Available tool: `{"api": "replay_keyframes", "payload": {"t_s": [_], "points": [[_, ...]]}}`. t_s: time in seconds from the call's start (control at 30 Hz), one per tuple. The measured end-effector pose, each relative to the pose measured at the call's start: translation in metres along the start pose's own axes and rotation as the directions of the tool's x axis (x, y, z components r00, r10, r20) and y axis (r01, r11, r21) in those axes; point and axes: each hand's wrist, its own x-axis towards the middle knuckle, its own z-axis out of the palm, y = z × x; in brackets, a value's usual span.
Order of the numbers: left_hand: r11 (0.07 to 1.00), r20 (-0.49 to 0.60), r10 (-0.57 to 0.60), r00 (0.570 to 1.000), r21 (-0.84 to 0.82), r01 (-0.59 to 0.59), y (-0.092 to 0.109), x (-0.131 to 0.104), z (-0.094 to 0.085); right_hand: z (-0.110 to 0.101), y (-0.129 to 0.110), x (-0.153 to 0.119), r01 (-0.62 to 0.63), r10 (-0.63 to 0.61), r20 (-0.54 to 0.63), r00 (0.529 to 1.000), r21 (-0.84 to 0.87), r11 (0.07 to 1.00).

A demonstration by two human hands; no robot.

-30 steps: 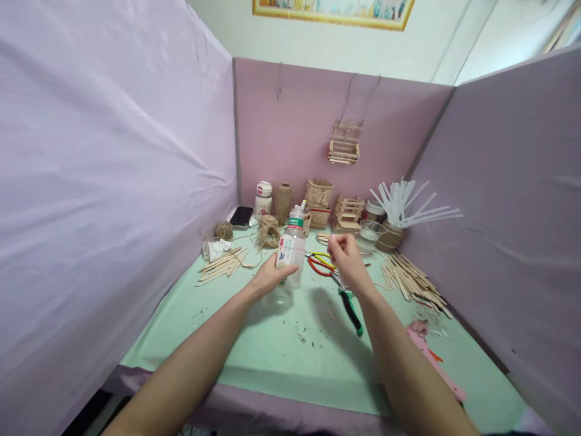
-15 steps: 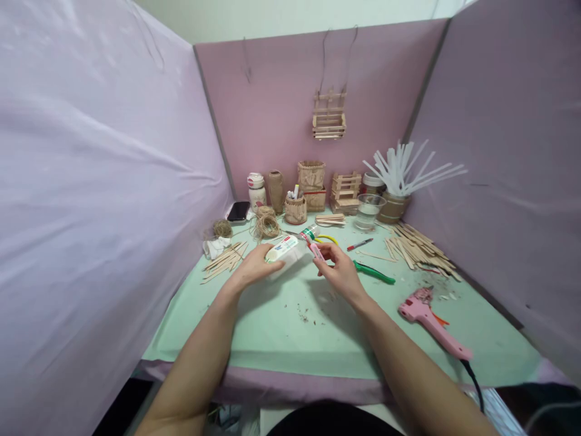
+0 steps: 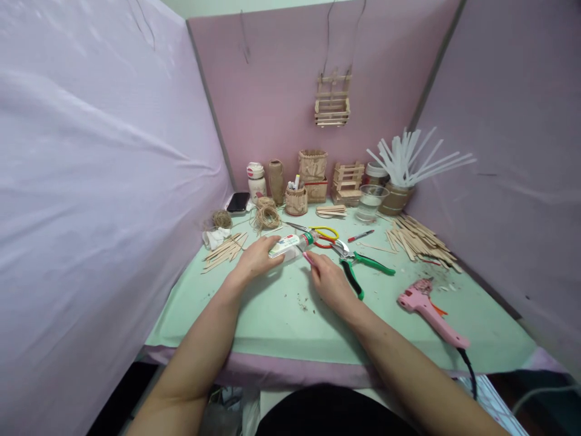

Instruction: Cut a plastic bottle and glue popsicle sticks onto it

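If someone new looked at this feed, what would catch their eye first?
Probably the pink glue gun, lying on the green table at the right. Then the white sticks fanning from a brown pot at the back right. Centrally, the left hand holds a tipped clear bottle, the right hand a small pink tool.

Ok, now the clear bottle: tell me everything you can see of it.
The bottle looks like clear plastic, with a white printed label and a green-banded neck. It is tipped onto its side, neck pointing right and slightly away. The left hand grips its body; the right hand holds a small pink tool close against it, contact unclear.
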Motion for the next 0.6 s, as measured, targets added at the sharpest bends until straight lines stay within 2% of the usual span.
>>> {"api": "replay_keyframes", "payload": {"t_s": [0.2, 0.6], "points": [[1.0, -0.003, -0.009, 1.0, 0.008, 0.009, 0.0, 0.0, 0.001, 0.006, -0.005, -0.004, -0.024, 0.027, 0.048, 0.998, -0.072, 0.997], [1.0, -0.005, -0.017, 1.0, -0.016, 0.017, -0.002, 0.0, 0.002, 0.013, 0.001, -0.005, 0.017, -0.015, 0.027, 1.0, -0.077, 0.997]]}}
